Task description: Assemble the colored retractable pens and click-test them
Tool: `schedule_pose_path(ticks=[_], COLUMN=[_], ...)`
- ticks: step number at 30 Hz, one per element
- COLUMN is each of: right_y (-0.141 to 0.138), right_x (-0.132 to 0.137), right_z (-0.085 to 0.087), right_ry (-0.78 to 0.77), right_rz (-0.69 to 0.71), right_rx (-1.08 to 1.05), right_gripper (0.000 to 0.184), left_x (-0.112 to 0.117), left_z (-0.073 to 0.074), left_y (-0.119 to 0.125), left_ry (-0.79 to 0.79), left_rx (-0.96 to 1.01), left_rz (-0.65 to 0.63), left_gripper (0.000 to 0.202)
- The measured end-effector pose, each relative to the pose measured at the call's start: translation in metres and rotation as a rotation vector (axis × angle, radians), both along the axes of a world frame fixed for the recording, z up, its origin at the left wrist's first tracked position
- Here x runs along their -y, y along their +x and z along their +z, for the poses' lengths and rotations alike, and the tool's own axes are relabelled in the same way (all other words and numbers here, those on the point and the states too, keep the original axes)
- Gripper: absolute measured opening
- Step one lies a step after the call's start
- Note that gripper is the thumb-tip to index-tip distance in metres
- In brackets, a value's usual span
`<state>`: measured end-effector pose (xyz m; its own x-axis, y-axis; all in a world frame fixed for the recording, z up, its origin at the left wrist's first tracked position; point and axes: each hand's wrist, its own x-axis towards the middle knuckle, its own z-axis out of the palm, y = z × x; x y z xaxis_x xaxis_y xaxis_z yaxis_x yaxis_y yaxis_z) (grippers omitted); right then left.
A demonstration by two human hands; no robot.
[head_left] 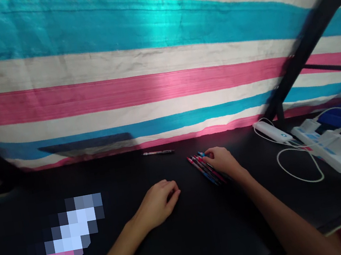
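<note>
Several slim pens (201,169) with pink, red and blue parts lie side by side in a slanted row on the black table (196,237). My right hand (224,159) is over the far right end of the row, thumb and fingers closed at a pen with a blue end (200,154). The hand hides part of that pen. To the left of the row, my left hand (162,201) rests on the tabletop. Its fingers are curled together toward the thumb, with nothing visible in them. Beyond both hands, a single dark pen (158,152) lies near the back edge.
On the right are a white power strip (329,150) with plugs, a white device (273,131), looping cables and a blue object (336,116). A blurred-out bright object (65,251) lies at left. Striped sheeting (137,89) hangs behind, with a dark slanted bar (305,51).
</note>
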<state>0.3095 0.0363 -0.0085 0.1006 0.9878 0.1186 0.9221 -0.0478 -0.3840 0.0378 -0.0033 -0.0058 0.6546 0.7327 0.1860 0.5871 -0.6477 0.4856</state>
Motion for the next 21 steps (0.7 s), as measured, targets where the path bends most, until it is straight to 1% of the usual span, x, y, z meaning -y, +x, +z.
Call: schedule_pose_path(ticks=[3, 6, 8, 11, 14, 16, 18, 19, 20, 21], right_y=[0.003, 0.002, -0.004, -0.027, -0.061, -0.082, -0.098, -0.104, -0.109, -0.112], right_x=[-0.002, -0.004, -0.004, -0.005, -0.011, -0.018, -0.030, -0.037, -0.043, -0.050], right_z=[-0.005, -0.007, -0.006, 0.001, 0.009, 0.012, 0.011, 0.009, 0.008, 0.006], right_ry=[0.041, 0.164, 0.271, 0.370, 0.322, 0.229, 0.143, 0.116, 0.099, 0.085], right_rz=[0.007, 0.031, 0.045, 0.102, 0.239, 0.304, 0.315, 0.301, 0.280, 0.255], right_rx=[-0.016, -0.021, -0.024, -0.020, 0.031, 0.094, 0.143, 0.152, 0.144, 0.119], right_gripper=[0.038, 0.038, 0.034, 0.026, 0.023, 0.029, 0.040, 0.041, 0.038, 0.032], left_x=[0.000, -0.001, -0.001, 0.000, 0.001, 0.002, 0.002, 0.003, 0.003, 0.002], left_z=[-0.001, -0.001, 0.000, 0.002, 0.002, 0.001, 0.001, 0.000, 0.000, 0.001], left_y=[0.000, -0.001, -0.002, -0.003, -0.003, -0.003, -0.003, -0.003, -0.003, -0.004], left_ry=[-0.002, 0.002, 0.010, 0.021, 0.034, 0.055, 0.075, 0.085, 0.093, 0.099], left_rx=[-0.004, -0.009, -0.015, -0.021, -0.023, -0.026, -0.034, -0.040, -0.046, -0.052], left_rz=[-0.001, 0.000, 0.003, 0.001, -0.002, -0.010, -0.022, -0.026, -0.030, -0.033], left_gripper=[0.022, 0.022, 0.022, 0.022, 0.022, 0.021, 0.020, 0.020, 0.020, 0.020])
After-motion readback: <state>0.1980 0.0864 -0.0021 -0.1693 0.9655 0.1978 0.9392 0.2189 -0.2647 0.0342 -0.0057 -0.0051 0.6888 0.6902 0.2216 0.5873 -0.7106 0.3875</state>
